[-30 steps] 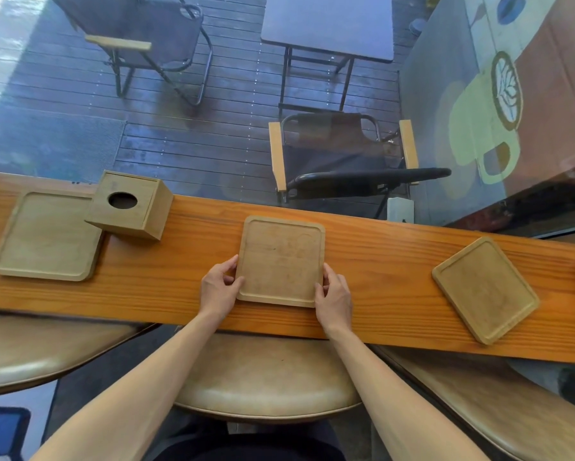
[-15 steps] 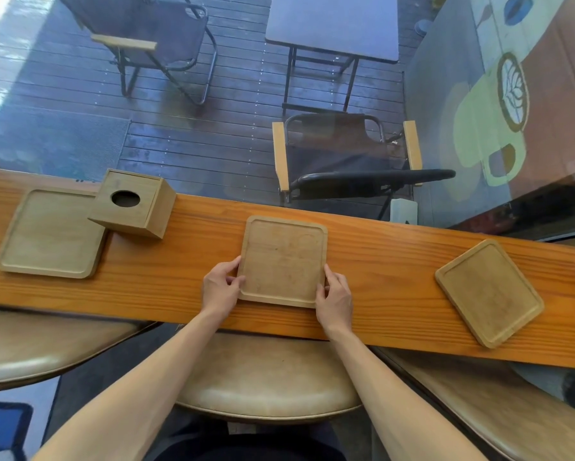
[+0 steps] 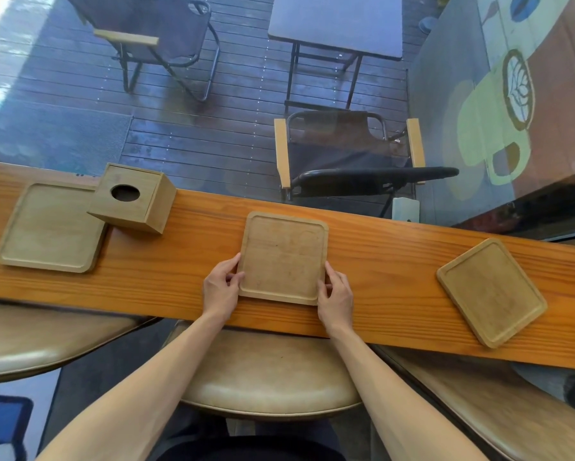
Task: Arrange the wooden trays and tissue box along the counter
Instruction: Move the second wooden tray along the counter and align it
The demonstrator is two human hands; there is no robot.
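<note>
1. a long wooden counter [image 3: 379,261] crosses the frame from the left edge to the right edge, tilting a little lower toward the right.
2. the middle tray [image 3: 282,257] lies flat at the centre of the frame, its sides nearly square with the counter's edges.
3. the left hand [image 3: 220,287] is curled against the tray's lower left side, thumb and fingertips pinching the rim.
4. the right hand [image 3: 335,294] does the same at the lower right side, fingers bent and pressed to the rim, so the tray is gripped between both hands.
5. the left tray [image 3: 46,227] sits at the left of the frame, flat on the counter.
6. the tissue box [image 3: 133,197], with a round hole in its top, stands just beside the left tray's upper right corner; its near corner overlaps that tray's edge in this view.
7. the right tray [image 3: 492,292] lies at the right of the frame, turned like a diamond, well apart from the middle one.
8. a padded stool [image 3: 269,374] shows below the counter between the forearms.
</note>
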